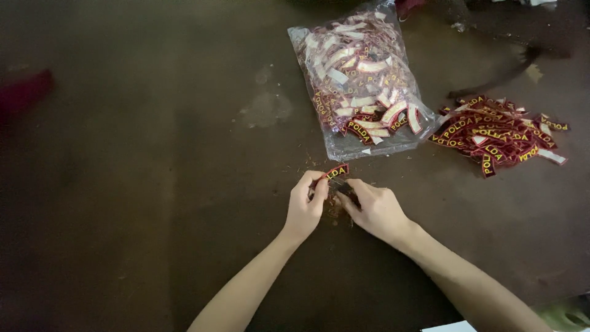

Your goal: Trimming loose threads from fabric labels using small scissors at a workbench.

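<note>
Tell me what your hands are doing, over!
Left hand pinching a curved embroidered patch. Right hand alongside, fingertips at a small dark tool, too blurred to name. Clear bag of patches and loose patch pile beyond, nothing blocking.

You worked at a dark brown table (pixel 153 184), dimly lit, its surface scuffed with a pale worn patch (pixel 267 107) and scattered thread scraps (pixel 335 212).

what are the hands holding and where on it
The left hand pinches a curved red patch by its left end. The right hand is beside it; what it holds cannot be told.
</note>
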